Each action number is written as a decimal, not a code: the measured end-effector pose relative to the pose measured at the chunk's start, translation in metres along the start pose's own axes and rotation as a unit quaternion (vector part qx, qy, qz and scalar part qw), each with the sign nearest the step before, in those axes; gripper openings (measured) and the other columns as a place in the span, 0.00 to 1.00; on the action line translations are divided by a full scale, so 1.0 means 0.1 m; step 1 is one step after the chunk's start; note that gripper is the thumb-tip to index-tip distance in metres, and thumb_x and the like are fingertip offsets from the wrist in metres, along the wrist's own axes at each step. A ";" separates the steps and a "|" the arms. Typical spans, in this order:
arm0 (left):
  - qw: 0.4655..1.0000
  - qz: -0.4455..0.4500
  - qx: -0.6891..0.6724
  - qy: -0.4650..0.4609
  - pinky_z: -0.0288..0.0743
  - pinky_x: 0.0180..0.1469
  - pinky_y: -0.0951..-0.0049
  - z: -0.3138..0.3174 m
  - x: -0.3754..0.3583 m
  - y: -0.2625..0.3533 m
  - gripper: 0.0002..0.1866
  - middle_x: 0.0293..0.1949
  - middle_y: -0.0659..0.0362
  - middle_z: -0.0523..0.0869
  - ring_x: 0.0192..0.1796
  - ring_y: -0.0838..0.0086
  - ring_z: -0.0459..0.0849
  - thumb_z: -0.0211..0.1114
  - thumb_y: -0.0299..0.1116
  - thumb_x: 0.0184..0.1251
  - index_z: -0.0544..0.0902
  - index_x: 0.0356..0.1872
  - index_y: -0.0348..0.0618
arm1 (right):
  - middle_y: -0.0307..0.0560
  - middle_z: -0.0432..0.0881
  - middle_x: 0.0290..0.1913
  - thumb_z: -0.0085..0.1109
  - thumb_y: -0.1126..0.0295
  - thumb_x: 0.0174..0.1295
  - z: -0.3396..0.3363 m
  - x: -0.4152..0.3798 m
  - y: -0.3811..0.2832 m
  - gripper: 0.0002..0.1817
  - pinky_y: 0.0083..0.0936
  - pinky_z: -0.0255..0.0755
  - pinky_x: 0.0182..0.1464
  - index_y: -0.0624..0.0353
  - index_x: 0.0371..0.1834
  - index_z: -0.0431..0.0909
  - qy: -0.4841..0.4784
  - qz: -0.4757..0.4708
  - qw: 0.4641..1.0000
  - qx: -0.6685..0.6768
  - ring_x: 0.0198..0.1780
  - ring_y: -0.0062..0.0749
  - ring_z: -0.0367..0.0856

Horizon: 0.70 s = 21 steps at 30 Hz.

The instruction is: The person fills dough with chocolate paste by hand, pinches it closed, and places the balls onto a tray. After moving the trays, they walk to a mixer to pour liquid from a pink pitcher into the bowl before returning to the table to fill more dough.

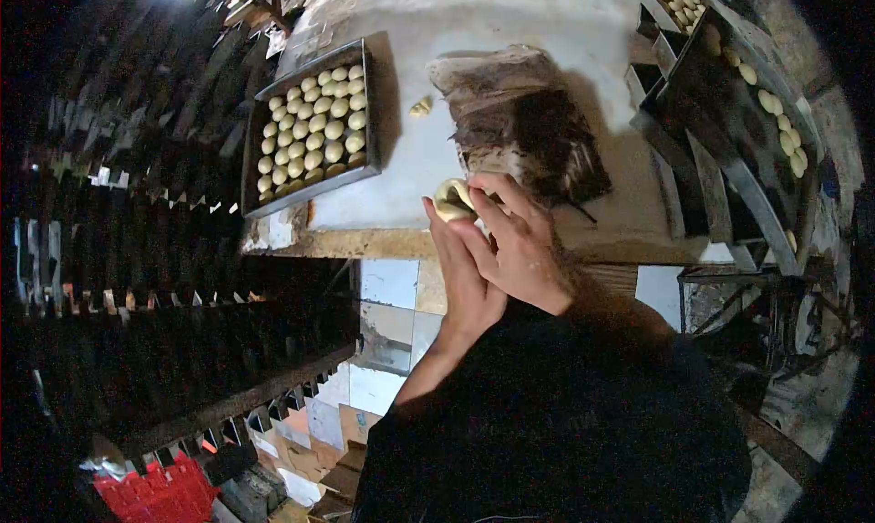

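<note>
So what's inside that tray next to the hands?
The tray holds rows of small pale dough balls, packed close and nearly filling it. Its dark floor barely shows between them. What lies under the balls is covered.

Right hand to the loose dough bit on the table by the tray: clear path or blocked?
Probably clear, but not free: the right hand is cupped with the left hand around a pale dough ball. Only bare white tabletop shows before the small dough piece beside the dark metal tray.
</note>
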<state>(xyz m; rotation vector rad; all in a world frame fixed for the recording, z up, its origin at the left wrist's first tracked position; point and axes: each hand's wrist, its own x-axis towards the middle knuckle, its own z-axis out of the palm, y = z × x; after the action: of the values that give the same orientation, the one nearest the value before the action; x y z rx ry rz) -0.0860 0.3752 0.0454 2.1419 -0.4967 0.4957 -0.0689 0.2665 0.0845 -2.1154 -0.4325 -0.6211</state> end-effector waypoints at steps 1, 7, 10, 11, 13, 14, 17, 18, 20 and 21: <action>0.995 -0.023 -0.098 0.022 0.59 0.68 0.59 -0.15 -0.07 0.04 0.37 0.68 0.40 0.60 0.67 0.54 0.65 0.51 0.33 0.71 0.44 0.72 0.29 | 0.54 0.74 0.48 0.62 0.72 0.57 0.04 -0.05 -0.11 0.18 0.30 0.73 0.48 0.70 0.49 0.74 0.027 -0.035 0.999 -0.013 0.48 0.44 0.77; 0.853 -0.100 -0.500 0.111 0.66 0.62 0.63 -0.98 -0.68 0.10 0.37 0.64 0.46 0.67 0.62 0.62 0.71 0.69 0.52 0.59 0.72 0.60 0.32 | 0.44 0.80 0.38 0.71 0.74 0.50 -0.05 -0.26 -0.91 0.13 0.26 0.76 0.35 0.66 0.39 0.82 -0.062 -0.081 0.980 0.169 0.35 0.29 0.80; 0.916 -0.019 -0.350 0.193 0.75 0.52 0.63 -1.11 -1.01 0.10 0.24 0.58 0.41 0.73 0.52 0.58 0.79 0.68 0.52 0.60 0.79 0.43 0.40 | 0.43 0.83 0.31 0.70 0.73 0.54 -0.07 -0.45 -1.17 0.12 0.18 0.75 0.29 0.67 0.38 0.81 -0.175 0.137 0.932 0.286 0.29 0.18 0.80; 0.936 0.026 -0.282 0.208 0.77 0.48 0.64 -1.14 -1.09 0.08 0.20 0.54 0.40 0.78 0.48 0.58 0.81 0.66 0.47 0.64 0.79 0.45 0.40 | 0.44 0.83 0.31 0.70 0.75 0.53 -0.04 -0.54 -1.22 0.12 0.17 0.75 0.28 0.67 0.39 0.82 -0.172 0.147 0.920 0.320 0.30 0.20 0.81; 0.953 0.088 -0.191 0.217 0.78 0.44 0.65 -1.21 -1.22 0.07 0.17 0.53 0.39 0.78 0.47 0.58 0.82 0.63 0.42 0.67 0.78 0.49 0.41 | 0.47 0.83 0.32 0.71 0.78 0.51 0.02 -0.69 -1.33 0.13 0.15 0.75 0.27 0.68 0.41 0.82 -0.162 0.164 0.893 0.387 0.31 0.22 0.83; 0.963 0.114 -0.134 0.206 0.78 0.43 0.66 -1.29 -1.24 0.09 0.17 0.52 0.39 0.78 0.47 0.57 0.83 0.61 0.37 0.68 0.76 0.55 0.43 | 0.47 0.83 0.31 0.72 0.75 0.51 0.09 -0.76 -1.35 0.14 0.20 0.76 0.29 0.69 0.39 0.81 -0.133 0.066 0.929 0.338 0.32 0.26 0.83; 0.974 0.036 0.058 0.216 0.73 0.40 0.71 -1.44 -1.32 0.28 0.20 0.39 0.52 0.78 0.44 0.62 0.77 0.65 0.35 0.65 0.79 0.57 0.47 | 0.52 0.82 0.39 0.76 0.68 0.44 0.06 -0.72 -1.68 0.24 0.30 0.79 0.37 0.69 0.42 0.80 -0.127 -0.087 0.976 0.156 0.37 0.38 0.84; 0.983 0.021 0.090 0.159 0.69 0.39 0.70 -1.52 -1.31 0.34 0.22 0.37 0.56 0.75 0.43 0.66 0.72 0.69 0.36 0.59 0.80 0.56 0.46 | 0.53 0.81 0.43 0.76 0.69 0.43 0.07 -0.76 -1.71 0.25 0.28 0.79 0.39 0.69 0.44 0.80 -0.135 -0.105 0.979 0.108 0.37 0.41 0.84; 0.988 0.028 -0.005 0.149 0.68 0.41 0.70 -1.57 -1.29 0.34 0.28 0.37 0.55 0.75 0.42 0.67 0.71 0.72 0.35 0.54 0.78 0.58 0.41 | 0.51 0.82 0.40 0.74 0.73 0.45 0.13 -0.87 -1.66 0.18 0.28 0.79 0.38 0.68 0.39 0.81 -0.090 -0.128 0.984 0.089 0.38 0.38 0.84; 0.988 0.033 -0.055 0.142 0.68 0.42 0.70 -1.54 -1.26 0.35 0.31 0.38 0.55 0.75 0.42 0.67 0.70 0.73 0.35 0.52 0.76 0.59 0.39 | 0.51 0.83 0.39 0.73 0.74 0.45 0.11 -0.87 -1.62 0.15 0.27 0.78 0.38 0.67 0.37 0.82 -0.072 -0.144 0.982 0.097 0.37 0.37 0.84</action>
<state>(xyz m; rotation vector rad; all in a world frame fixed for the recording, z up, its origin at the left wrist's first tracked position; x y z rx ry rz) -0.2364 0.5036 0.0886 1.9144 -0.4242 0.7792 -0.2196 0.3604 0.1338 -1.9330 -0.8562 -0.5647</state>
